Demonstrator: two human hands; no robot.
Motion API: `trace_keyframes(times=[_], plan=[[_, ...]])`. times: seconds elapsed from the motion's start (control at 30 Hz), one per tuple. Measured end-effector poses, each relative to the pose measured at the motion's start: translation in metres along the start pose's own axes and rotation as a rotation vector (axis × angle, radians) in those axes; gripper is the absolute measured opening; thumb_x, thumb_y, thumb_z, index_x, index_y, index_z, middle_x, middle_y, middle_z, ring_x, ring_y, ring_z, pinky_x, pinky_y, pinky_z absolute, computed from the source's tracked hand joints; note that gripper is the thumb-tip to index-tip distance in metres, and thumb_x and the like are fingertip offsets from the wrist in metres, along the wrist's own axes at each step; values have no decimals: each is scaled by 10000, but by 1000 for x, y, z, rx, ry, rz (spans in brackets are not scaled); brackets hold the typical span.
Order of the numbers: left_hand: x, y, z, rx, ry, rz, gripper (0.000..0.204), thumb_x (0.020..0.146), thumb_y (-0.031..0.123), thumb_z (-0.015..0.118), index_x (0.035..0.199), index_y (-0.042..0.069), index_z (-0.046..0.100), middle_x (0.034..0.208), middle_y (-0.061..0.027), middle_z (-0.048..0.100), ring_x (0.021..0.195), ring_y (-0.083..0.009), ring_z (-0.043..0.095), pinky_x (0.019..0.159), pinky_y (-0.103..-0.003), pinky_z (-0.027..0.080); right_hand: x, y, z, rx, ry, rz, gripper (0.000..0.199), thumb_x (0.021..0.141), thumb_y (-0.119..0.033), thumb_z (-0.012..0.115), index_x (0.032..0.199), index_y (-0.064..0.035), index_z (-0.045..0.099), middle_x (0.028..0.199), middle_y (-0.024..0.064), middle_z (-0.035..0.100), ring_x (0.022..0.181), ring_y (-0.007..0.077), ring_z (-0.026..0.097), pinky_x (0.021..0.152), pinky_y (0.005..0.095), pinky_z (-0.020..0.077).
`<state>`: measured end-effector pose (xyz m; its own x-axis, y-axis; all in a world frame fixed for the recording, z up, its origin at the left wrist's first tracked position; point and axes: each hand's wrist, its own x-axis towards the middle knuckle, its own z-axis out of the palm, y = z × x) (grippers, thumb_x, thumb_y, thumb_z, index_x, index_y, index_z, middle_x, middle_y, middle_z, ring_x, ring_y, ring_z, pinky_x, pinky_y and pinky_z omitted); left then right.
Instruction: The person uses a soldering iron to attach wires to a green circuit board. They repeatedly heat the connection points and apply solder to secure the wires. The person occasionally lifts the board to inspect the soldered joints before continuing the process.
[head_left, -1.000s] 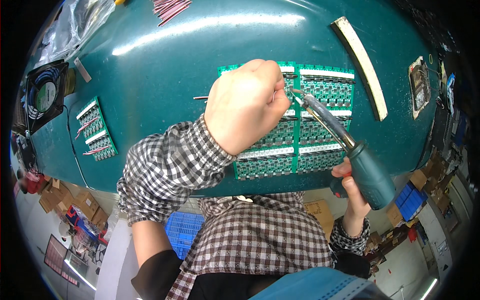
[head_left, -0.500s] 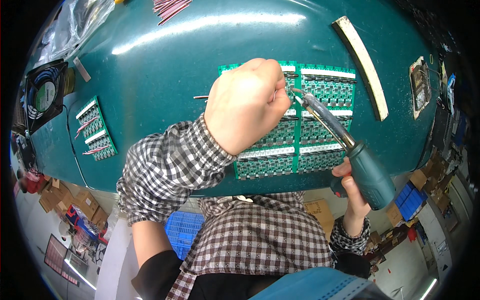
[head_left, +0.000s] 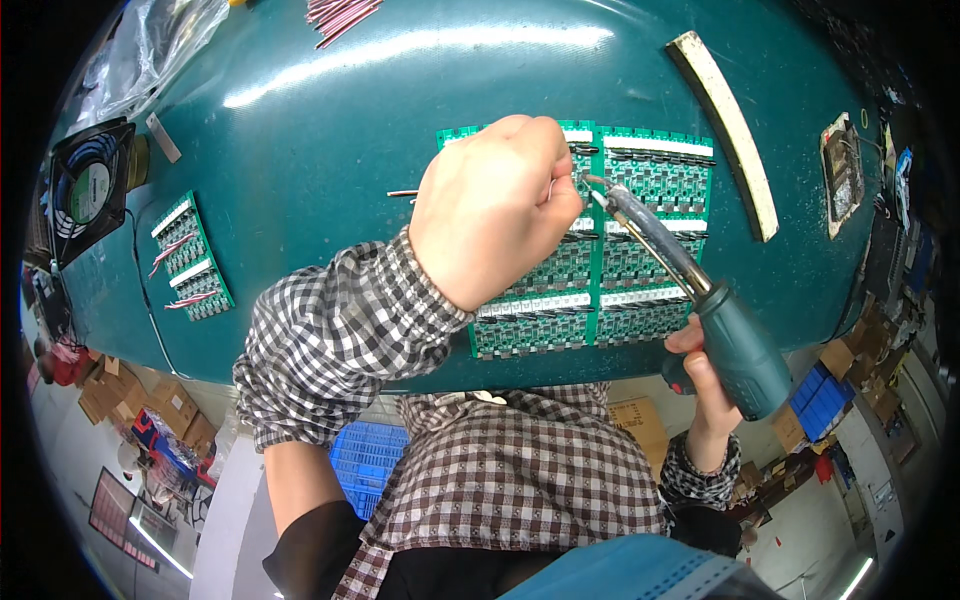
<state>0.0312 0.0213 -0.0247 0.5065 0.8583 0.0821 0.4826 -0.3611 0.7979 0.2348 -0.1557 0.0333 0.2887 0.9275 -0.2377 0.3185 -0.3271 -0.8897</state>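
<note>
Between fingers (head_left: 556,190), solder wire (head_left: 552,188) above board (head_left: 640,250).

teal green worktable (head_left: 330,150), large panel of green circuit boards (head_left: 640,250) near its front edge, smaller board panel (head_left: 192,257) at left, black fan (head_left: 88,190), pale curved strip (head_left: 730,130), red wires (head_left: 340,12) at back

— What sort of place is this?
— An electronics assembly workshop: a teal-green work mat (head_left: 330,150) carrying green panelised circuit boards (head_left: 640,250), a teal-handled soldering iron (head_left: 700,300), a black square cooling fan (head_left: 88,190) — cardboard cartons (head_left: 150,400) stacked on the floor.
</note>
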Motion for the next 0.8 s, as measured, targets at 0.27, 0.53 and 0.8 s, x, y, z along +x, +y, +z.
trace_keyframes(times=[0.27, 0.53, 0.8], plan=[[0, 0, 1, -7, 0, 10, 125, 681, -22, 634, 719, 42, 534, 599, -47, 464, 520, -178, 487, 492, -298, 420, -1, 1, -1, -48, 5, -24, 463, 731, -177, 808, 1077, 39, 588, 813, 84, 693, 746, 153, 660, 724, 292, 522], [1, 2, 2, 3, -4, 17, 126, 678, -23, 633, 717, 43, 533, 594, -45, 456, 519, -180, 482, 490, -302, 418, 1, -1, -1, -46, 3, -23, 445, 728, -160, 810, 1067, 30, 593, 818, 80, 690, 745, 145, 657, 716, 279, 520], [1, 2, 3, 8, 7, 16, 126, 677, -20, 632, 713, 44, 531, 589, -45, 448, 517, -184, 479, 489, -305, 416, 2, -3, -2, -53, -1, -8, 416, 725, -148, 809, 1049, 18, 607, 812, 80, 687, 745, 140, 651, 710, 276, 518]])
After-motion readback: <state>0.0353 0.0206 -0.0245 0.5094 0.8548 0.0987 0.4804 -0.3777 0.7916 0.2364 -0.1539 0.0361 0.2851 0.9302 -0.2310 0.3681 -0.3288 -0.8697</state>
